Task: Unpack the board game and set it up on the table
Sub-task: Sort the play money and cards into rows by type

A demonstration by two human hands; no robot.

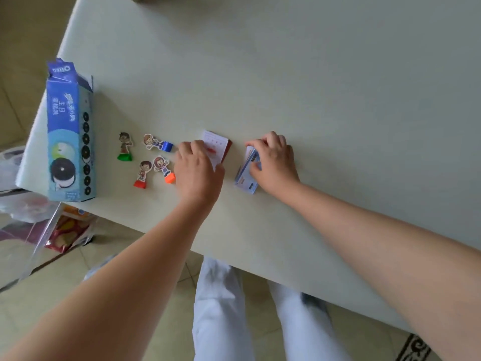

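Card stack (220, 144), white-faced with a dark red underside, lies on the pale table (312, 87) near its front edge, its long axis running away from the person and tilted slightly left. The left hand (197, 170) covers its near-left part, fingers curled over the edge and the thumb against the near end. Just right of it, apart from the cards, a stack of blue paper notes (246, 179) lies on much the same axis. The right hand (273, 162) grips it, fingers wrapped over the far end and the thumb pressed on the top note.

Left of the cards four cardboard pawns lie flat. The green-based pawn (125, 148), red-based pawn (141, 174) and orange-based pawn (164, 169) have their bases toward the person, while the blue-based pawn (157, 144) points its base right, close to the left fingers. Further left a blue biscuit box (69, 131) sits along the table edge, opened flap at the far end. Plastic bags (23, 204) lie on the tiled floor beyond.
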